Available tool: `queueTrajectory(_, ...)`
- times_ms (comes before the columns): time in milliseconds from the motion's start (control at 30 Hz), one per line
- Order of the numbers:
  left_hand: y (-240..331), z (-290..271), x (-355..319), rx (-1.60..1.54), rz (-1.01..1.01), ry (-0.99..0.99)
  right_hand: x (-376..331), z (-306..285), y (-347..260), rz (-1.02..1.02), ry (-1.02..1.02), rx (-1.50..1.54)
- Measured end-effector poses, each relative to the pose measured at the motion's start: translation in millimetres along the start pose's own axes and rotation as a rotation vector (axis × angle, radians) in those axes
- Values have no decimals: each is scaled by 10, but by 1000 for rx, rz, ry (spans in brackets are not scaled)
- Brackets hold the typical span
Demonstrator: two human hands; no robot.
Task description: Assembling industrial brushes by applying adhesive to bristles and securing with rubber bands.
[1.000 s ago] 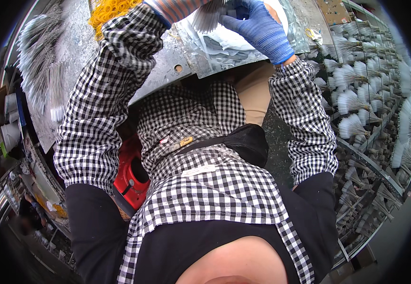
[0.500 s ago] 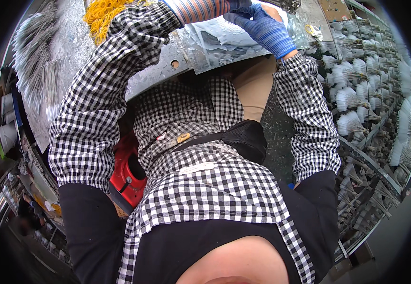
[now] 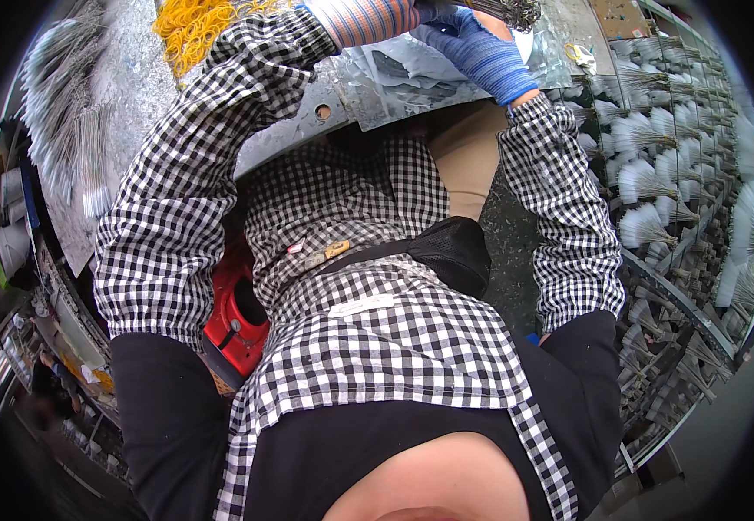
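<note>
At the top edge of the head view, both my gloved hands meet over the worktable. My left hand (image 3: 367, 21), in an orange, white and blue striped glove, is closed, its fingertips partly cut off. My right hand (image 3: 479, 54), in a blue striped glove with bare skin showing near the thumb, is closed beside it. A bundle of thin wire stems (image 3: 516, 12) lies across my hands, its grey ends pointing right; most of it is out of view. Below the hands, bluish-white wet-looking material (image 3: 394, 65) covers a metal sheet (image 3: 394, 108).
Yellow rubber bands (image 3: 188, 35) are heaped on the metal table (image 3: 138, 65). Left of them lie white-tipped wire brushes (image 3: 51, 113). A rack at right carries several rows of white fan-shaped brushes (image 3: 642, 178). A red plastic stool (image 3: 240, 317) stands beside my lap.
The wire bundle has come further into view above my right hand. Both hands have shifted slightly upward.
</note>
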State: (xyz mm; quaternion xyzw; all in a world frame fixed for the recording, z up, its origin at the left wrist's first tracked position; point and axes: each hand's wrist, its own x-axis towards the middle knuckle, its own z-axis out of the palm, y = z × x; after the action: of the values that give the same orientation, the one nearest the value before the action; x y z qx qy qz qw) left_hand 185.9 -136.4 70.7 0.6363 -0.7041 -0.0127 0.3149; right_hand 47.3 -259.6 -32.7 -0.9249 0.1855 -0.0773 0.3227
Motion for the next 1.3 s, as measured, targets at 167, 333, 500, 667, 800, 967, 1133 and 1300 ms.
queueTrajectory(167, -36, 26, -32, -7, 27, 10, -19, 26, 20, -34, 35, -18)
queueTrajectory(333, -16, 21, -10, 31, 73, 64, -17, 31, -12, -80, 102, -66)
queueTrajectory(500, -7, -65, 41, 130, 73, 47, -11, -116, -110, 31, 38, 120)
queueTrajectory(667, 9, -68, 39, 70, 55, 48, -11, -147, -101, -12, -24, 25)
queueTrajectory(800, 25, -19, 9, 14, 88, 76, 11, -6, 6, -144, 21, 39)
queueTrajectory(967, -23, 4, -32, 20, 88, 74, 25, 104, 103, -222, 42, -72)
queueTrajectory(1133, -52, 51, -51, -210, -53, -67, -43, -93, -137, -144, 139, -128)
queueTrajectory(1300, 304, -385, -554, -702, -484, 341, -297, -689, -894, -476, 440, 14)
